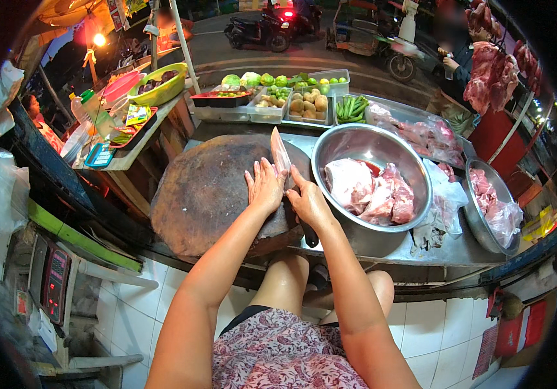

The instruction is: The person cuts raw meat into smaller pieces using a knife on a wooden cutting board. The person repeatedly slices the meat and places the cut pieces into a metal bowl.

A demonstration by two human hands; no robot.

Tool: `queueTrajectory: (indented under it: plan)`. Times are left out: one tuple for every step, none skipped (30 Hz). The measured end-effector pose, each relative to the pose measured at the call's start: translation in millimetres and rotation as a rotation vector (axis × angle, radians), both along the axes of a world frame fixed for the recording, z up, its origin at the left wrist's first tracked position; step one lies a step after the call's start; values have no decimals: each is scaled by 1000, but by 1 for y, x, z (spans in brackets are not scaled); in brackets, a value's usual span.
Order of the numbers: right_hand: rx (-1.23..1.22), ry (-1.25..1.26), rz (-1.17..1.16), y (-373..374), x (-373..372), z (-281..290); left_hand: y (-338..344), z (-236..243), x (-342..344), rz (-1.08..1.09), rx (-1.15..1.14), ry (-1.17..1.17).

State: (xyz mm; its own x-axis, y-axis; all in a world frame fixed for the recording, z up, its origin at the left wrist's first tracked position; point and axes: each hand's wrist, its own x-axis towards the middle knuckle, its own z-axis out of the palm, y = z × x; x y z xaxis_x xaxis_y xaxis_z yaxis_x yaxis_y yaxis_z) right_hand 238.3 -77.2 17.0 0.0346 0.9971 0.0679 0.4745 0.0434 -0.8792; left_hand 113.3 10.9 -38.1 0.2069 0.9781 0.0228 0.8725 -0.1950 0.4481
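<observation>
A large round wooden chopping block [207, 175] stands in front of me, dark and worn. A knife [279, 150] points away from me over its right side, blade up front and dark handle emerging below my right hand. My right hand [307, 202] is closed around the knife's middle, fingers by the blade. Fingers stretched and spread, my left hand [265, 188] lies over the block, its fingertips beside the blade. Just right of my right hand, a wide steel bowl [372, 224] holds large pieces of raw meat [385, 194] with some red liquid.
Behind the block stand trays of limes, potatoes and green okra [351, 107]. Bagged meat [421, 133] fills a tray at the back right. Another steel basin [508, 243] and hanging meat [486, 74] are on the right. A digital scale [55, 279] stands left; motorbikes [257, 32] are beyond.
</observation>
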Motion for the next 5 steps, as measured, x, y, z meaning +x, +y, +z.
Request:
queueTrajectory:
  plan:
    - [17, -5, 1, 0, 0, -3, 0, 1, 0, -8, -3, 8]
    - [24, -13, -3, -1, 0, -5, -1, 1, -1, -16, -11, 16]
    - [36, 7, -6, -1, 0, -7, -2, 2, -1, -20, -10, 14]
    - [37, 22, -14, -1, 0, -9, -2, 3, -2, -24, -12, 12]
    - [38, 35, -23, -1, 0, -10, -2, 3, -1, -27, -24, 9]
